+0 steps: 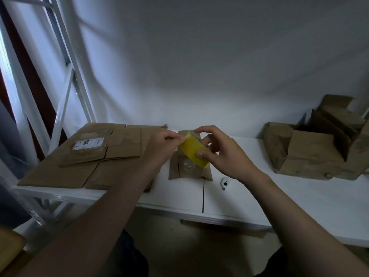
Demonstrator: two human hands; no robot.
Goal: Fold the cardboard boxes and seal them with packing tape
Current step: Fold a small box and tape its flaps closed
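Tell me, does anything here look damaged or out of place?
Yes, the cardboard looks well used. The flattened boxes on the left show torn patches on their surface, and the open boxes on the right are creased and dented. The tape roll looks intact. Nothing looks spilled.

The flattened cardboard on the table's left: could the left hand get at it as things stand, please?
Probably yes: the flattened cardboard lies exposed right beside the left hand, with nothing between them. That hand pinches the tape roll, though, and would need to let go first.
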